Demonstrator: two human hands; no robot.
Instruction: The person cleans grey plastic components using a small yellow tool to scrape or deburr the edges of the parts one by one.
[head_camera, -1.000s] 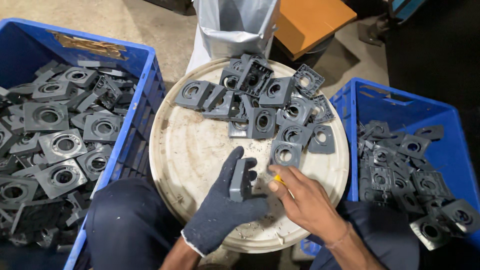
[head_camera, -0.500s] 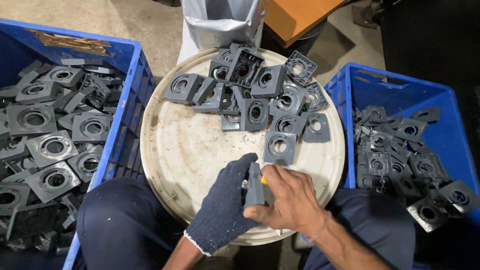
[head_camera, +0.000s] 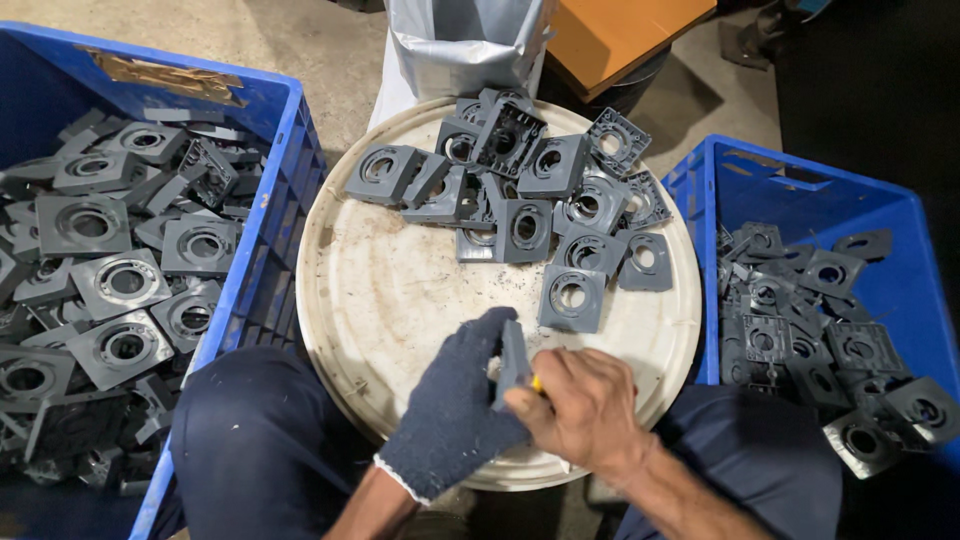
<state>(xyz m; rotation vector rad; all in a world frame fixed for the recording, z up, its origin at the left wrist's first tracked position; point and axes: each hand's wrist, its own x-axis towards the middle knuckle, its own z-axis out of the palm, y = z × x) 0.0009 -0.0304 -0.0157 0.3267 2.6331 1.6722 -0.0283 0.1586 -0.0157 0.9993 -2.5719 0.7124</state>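
Note:
My left hand (head_camera: 455, 405), in a dark knitted glove, grips a grey square plastic part (head_camera: 514, 357) held on edge above the near side of a round white lid (head_camera: 400, 290). My bare right hand (head_camera: 580, 405) is closed around a small yellow-handled tool (head_camera: 537, 383) and presses it against that part. A heap of several grey square parts with round holes (head_camera: 530, 195) lies on the far half of the lid. The nearest loose part (head_camera: 572, 298) lies flat just beyond my hands.
A blue crate (head_camera: 275, 215) full of the same grey parts stands at my left. Another blue crate (head_camera: 740, 165) with darker parts stands at my right. A grey plastic bag (head_camera: 465, 45) and an orange-topped stool (head_camera: 610, 30) sit behind the lid. My knees flank the lid.
My right hand has closed over the part in the left hand, bringing the yellow tool against its edge. Both hands have drifted slightly toward me.

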